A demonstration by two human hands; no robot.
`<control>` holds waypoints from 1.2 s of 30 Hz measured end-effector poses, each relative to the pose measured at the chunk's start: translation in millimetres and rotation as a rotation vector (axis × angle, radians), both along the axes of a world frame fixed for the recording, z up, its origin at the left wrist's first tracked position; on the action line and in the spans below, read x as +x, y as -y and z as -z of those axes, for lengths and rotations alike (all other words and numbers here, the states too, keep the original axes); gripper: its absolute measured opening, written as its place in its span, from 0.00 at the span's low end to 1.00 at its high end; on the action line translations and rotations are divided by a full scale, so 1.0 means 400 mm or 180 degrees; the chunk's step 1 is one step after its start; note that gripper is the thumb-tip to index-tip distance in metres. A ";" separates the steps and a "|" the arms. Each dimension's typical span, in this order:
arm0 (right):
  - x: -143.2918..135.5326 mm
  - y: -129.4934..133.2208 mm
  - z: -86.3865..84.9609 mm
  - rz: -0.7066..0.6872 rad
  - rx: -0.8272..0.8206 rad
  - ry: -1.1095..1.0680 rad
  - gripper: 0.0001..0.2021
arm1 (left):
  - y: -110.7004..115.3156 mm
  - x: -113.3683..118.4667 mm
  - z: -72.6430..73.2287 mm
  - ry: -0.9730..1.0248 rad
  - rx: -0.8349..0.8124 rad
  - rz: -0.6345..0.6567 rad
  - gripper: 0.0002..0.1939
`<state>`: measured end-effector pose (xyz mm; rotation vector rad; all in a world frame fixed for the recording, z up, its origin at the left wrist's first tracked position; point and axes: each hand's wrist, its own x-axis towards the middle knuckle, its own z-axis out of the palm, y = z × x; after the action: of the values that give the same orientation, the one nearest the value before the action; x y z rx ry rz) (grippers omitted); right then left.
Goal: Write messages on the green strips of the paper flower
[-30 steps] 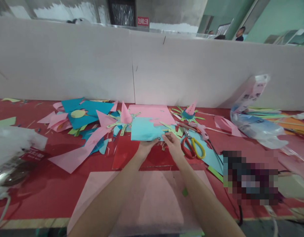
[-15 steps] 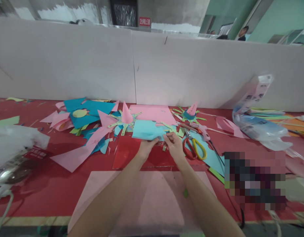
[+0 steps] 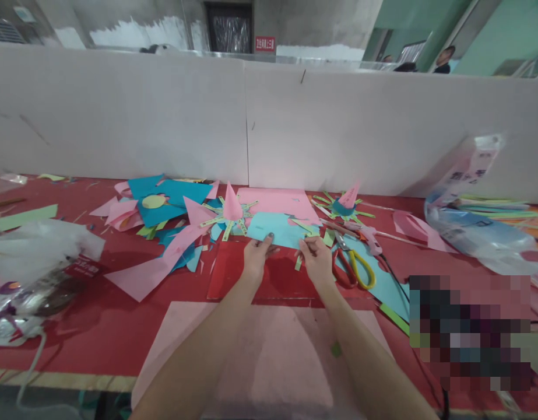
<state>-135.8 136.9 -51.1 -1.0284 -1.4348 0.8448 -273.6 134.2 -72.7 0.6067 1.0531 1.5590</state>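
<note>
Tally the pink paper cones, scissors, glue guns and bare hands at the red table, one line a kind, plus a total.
Pink paper cones (left one, right one): 2
Scissors: 1
Glue gun: 1
Bare hands (left hand, right hand), both at the light blue sheet: 2
Total: 6

head-worn view, forward and down, close

Cone point(image 3: 232, 205) left of sheet point(image 3: 275, 227) | scissors point(image 3: 350, 253) right of sheet | glue gun point(image 3: 371, 240) apparently behind scissors
</note>
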 end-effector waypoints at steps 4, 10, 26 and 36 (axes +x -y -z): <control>-0.009 -0.003 0.001 0.0069 0.0055 0.0128 0.08 | -0.002 -0.003 0.000 0.0035 0.0011 -0.0183 0.15; 0.025 -0.015 0.004 0.0347 0.0103 0.0185 0.09 | -0.016 -0.043 0.008 0.0076 0.0088 -0.0510 0.16; 0.041 -0.010 -0.004 0.0071 -0.0180 -0.0265 0.11 | 0.021 0.036 -0.021 -0.0077 0.0298 0.0636 0.12; 0.006 -0.006 0.014 -0.0412 -0.0445 -0.0112 0.11 | 0.024 0.031 -0.015 0.0093 0.0210 0.0394 0.13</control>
<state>-133.4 139.2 -56.7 -1.0275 -1.4404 1.0645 -261.1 124.4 -66.6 0.6796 0.9280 1.4946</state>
